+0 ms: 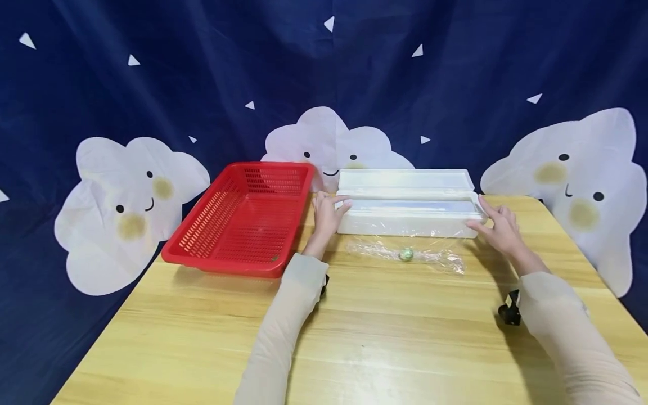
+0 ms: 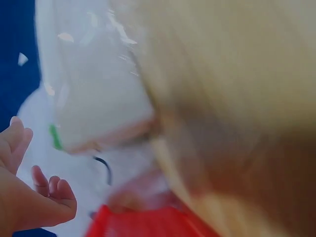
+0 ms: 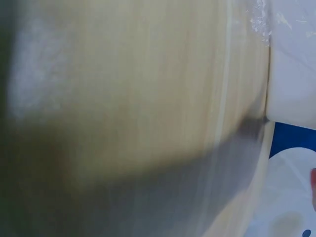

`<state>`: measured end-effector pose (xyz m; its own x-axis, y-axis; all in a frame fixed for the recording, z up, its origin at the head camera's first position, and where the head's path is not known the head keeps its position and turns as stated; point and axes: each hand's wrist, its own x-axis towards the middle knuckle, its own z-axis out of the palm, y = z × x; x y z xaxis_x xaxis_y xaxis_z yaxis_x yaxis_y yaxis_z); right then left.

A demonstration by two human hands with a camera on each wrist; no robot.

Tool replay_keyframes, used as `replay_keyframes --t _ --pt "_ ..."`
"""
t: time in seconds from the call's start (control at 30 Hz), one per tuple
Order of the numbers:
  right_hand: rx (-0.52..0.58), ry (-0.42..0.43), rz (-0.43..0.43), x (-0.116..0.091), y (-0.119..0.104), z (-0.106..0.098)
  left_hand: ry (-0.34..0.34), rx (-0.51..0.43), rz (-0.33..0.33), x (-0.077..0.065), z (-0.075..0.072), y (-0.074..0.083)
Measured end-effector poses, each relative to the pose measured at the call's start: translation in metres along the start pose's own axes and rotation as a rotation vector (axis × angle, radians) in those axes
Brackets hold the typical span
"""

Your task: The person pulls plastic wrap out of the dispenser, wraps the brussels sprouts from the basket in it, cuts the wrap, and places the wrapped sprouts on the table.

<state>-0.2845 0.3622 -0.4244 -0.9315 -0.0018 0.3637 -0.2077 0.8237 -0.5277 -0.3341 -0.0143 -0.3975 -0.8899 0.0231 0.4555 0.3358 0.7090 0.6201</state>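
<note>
A long white box (image 1: 405, 226) stands on the table with its hinged lid (image 1: 405, 179) raised at the back. Clear plastic film (image 1: 435, 260) hangs over its front and lies crinkled on the wood. A small shiny green round piece (image 1: 406, 254) is amid that film. My left hand (image 1: 325, 215) is at the box's left end, thumb and forefinger overlapping its top corner. In the left wrist view, these fingers show beside the box end (image 2: 98, 108), which has a green tab. My right hand (image 1: 501, 229) reaches the right end, thumb at the front face and forefinger at the top corner.
A red perforated plastic basket (image 1: 238, 269) stands left of the box, close to my left forearm. The wooden table (image 1: 395, 349) runs back to a dark blue curtain (image 1: 354, 67) with cloud prints. Both wrist views are partly blurred.
</note>
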Motion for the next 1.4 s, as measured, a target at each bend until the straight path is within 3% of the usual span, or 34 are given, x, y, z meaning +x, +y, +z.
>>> replay_keyframes --t 0.13,0.3,0.4,0.6,0.7,0.9,1.13,1.27,1.4 --pt "-0.027 0.141 -0.064 -0.001 -0.008 -0.005 -0.055 -0.023 0.026 -0.001 0.002 0.025" --pt "0.017 0.188 -0.196 -0.005 -0.027 0.000 -0.214 -0.007 0.038 -0.011 0.011 0.049" --pt "0.054 0.077 -0.282 -0.009 -0.042 0.010 -0.334 0.031 0.090 -0.020 0.019 0.055" --pt "0.076 -0.271 -0.341 -0.023 -0.073 0.033 -0.593 0.138 0.291 -0.037 0.036 0.057" --pt "0.013 -0.335 -0.374 -0.030 -0.085 0.045 -0.675 0.210 0.354 -0.043 0.045 0.057" --pt "-0.117 -0.334 -0.449 -0.038 -0.097 0.058 -0.702 0.301 0.387 -0.049 0.055 0.057" --pt "-0.103 -0.309 -0.447 -0.037 -0.100 0.066 -0.745 0.325 0.380 -0.049 0.057 0.060" --pt "-0.077 -0.288 -0.462 -0.035 -0.099 0.070 -0.735 0.355 0.394 -0.048 0.058 0.060" --pt "-0.061 -0.285 -0.398 -0.034 -0.098 0.074 -0.726 0.374 0.389 -0.047 0.060 0.061"
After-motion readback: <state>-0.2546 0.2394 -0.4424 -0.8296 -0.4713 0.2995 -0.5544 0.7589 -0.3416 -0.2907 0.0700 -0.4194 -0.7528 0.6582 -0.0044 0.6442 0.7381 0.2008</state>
